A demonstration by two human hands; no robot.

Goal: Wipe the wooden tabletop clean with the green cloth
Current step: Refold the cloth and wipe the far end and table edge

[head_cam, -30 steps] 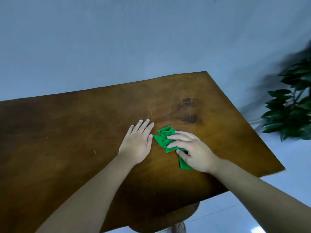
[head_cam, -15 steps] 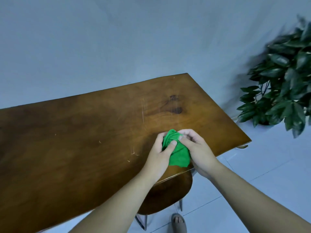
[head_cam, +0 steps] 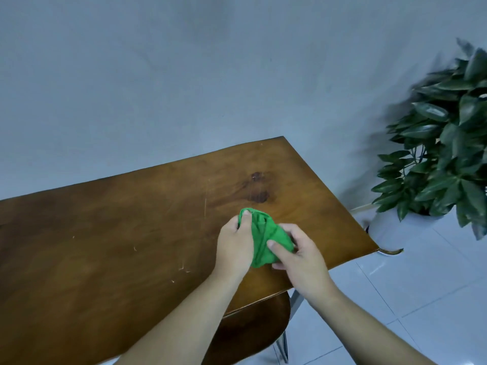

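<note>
The green cloth [head_cam: 263, 234] is bunched up between both my hands, lifted a little above the right part of the wooden tabletop [head_cam: 118, 233]. My left hand [head_cam: 234, 246] grips its left side, thumb on top near the upper edge. My right hand [head_cam: 297, 256] grips its right and lower side, thumb pressed into the fabric. A dark stain [head_cam: 258, 188] marks the wood just beyond the cloth. Small pale specks and a thin scratch lie on the wood to the left of my hands.
A wooden chair seat [head_cam: 250, 327] with metal legs sits tucked under the table's near edge. A leafy potted plant [head_cam: 442, 154] in a white pot stands on the tiled floor at the right. A plain grey wall runs behind the table.
A second ago my left hand lay flat on the wood and my right pressed the cloth down. Both hands then gathered the cloth up; it is now more bunched between them.
</note>
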